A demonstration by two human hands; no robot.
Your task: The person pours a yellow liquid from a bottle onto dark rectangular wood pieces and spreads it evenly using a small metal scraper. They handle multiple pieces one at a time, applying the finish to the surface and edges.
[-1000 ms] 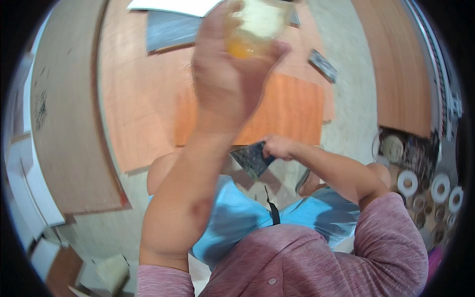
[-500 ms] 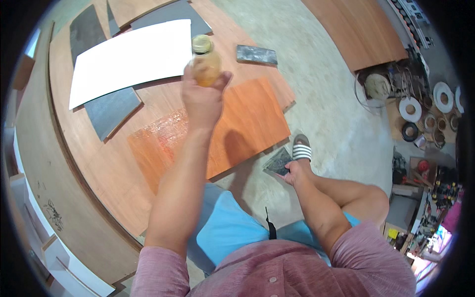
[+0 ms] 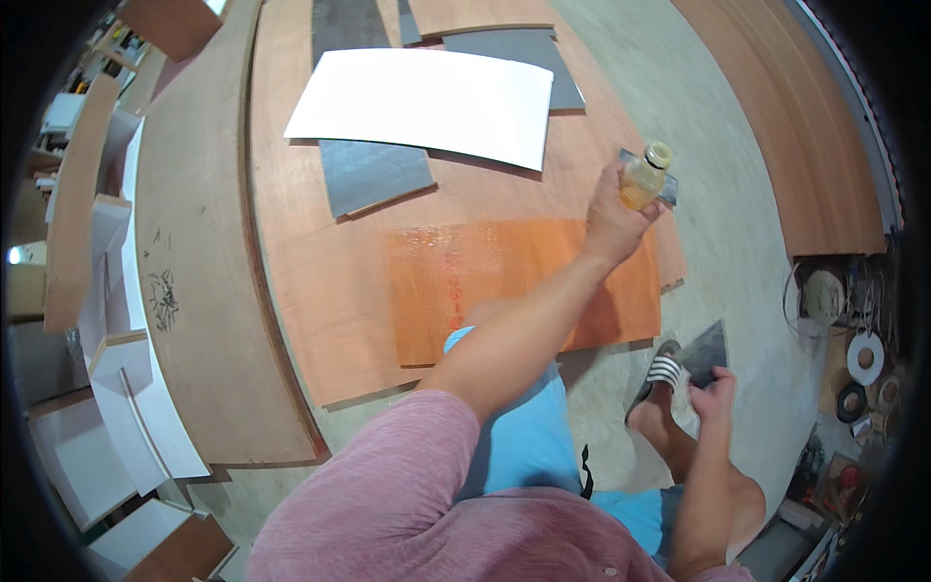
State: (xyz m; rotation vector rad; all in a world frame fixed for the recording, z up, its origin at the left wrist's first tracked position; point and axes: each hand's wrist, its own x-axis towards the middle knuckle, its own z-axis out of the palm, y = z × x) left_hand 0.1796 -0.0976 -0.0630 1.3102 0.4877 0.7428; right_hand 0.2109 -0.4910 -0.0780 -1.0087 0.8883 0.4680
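Observation:
My left hand (image 3: 611,215) is stretched forward and grips a small bottle of yellow-orange liquid (image 3: 644,178) with a pale cap, held over the far right edge of a glossy orange board (image 3: 485,281). My right hand (image 3: 716,390) is low at the right, closed on a dark flat scraper-like sheet (image 3: 706,347) beside my sandalled foot (image 3: 659,380). A dark grey flat piece (image 3: 669,184) lies on the floor just behind the bottle.
A large plywood sheet (image 3: 310,252) lies under the orange board, with a white sheet (image 3: 427,102) and dark grey panels (image 3: 373,175) on it. Long wooden boards (image 3: 786,126) line the right. Tape rolls and wire coils (image 3: 853,339) sit at the right edge. White cabinet parts (image 3: 116,407) stand at the left.
My left hand has lowered the bottle from close to my face out to the right edge of the orange board. My right hand has stayed down by my foot with the dark sheet.

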